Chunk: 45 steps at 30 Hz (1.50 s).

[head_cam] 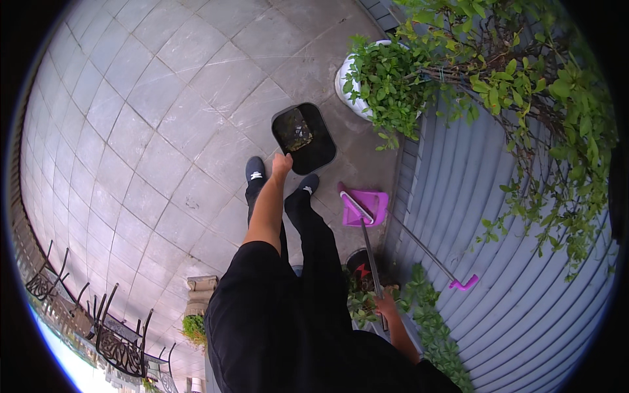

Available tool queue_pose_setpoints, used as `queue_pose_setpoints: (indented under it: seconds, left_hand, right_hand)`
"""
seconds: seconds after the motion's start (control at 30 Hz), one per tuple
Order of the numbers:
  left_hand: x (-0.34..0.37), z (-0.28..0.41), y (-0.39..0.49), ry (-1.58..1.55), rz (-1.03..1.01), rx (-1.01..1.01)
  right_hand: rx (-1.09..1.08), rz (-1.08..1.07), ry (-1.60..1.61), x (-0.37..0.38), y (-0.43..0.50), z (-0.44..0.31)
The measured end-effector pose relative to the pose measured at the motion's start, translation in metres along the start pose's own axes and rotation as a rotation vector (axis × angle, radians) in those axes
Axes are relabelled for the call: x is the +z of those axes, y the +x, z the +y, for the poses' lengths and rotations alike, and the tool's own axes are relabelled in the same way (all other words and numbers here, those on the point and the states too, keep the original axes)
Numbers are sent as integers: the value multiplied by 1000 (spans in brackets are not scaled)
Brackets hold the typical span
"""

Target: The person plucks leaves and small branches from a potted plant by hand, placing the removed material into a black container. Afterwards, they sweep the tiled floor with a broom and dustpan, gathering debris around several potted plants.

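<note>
My left hand (pixel 281 163) grips the near left rim of a black plastic bin (pixel 314 156). Dirt, leaf bits and some pale scraps (pixel 300 132) show inside it. The bin stands on the paving just in front of my shoes. Down at my right side, my right hand (pixel 386 305) is closed around the grey handle of a broom (pixel 372 255). The broom's purple head (pixel 353 202) rests over a purple dustpan (pixel 377 204) on the ground. The dustpan's thin handle (pixel 422 243) slants against the grey wall and ends in a purple grip (pixel 463 283).
A white planter (pixel 351 88) with a leafy shrub (pixel 388 83) stands beyond the bin, its branches spreading along the corrugated wall (pixel 452 196). A dark pot (pixel 357 263) and low plants (pixel 427 304) are near my right leg. Metal chairs (pixel 120 344) stand far left.
</note>
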<state>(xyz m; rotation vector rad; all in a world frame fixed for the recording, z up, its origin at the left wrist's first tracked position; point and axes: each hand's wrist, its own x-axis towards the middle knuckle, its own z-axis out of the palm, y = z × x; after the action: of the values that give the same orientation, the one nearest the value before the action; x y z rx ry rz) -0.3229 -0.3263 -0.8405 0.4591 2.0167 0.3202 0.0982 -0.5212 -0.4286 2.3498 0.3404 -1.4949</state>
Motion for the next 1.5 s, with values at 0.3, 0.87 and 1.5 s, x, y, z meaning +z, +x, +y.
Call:
queue_pose_setpoints:
  seconds: [0.3,0.87,1.5]
  left_hand:
    - [57,-27,23,-51,-14,-100]
    - [-132,-231,-11,-1270,365,-493]
    - [-168,-308,-55,-1591,531,-721]
  right_hand:
    - [-35,46,-52,1,-41,25]
    - [-271,-126,68,69,-103,-96]
    - [-293,-295,-75,178,-154,-204]
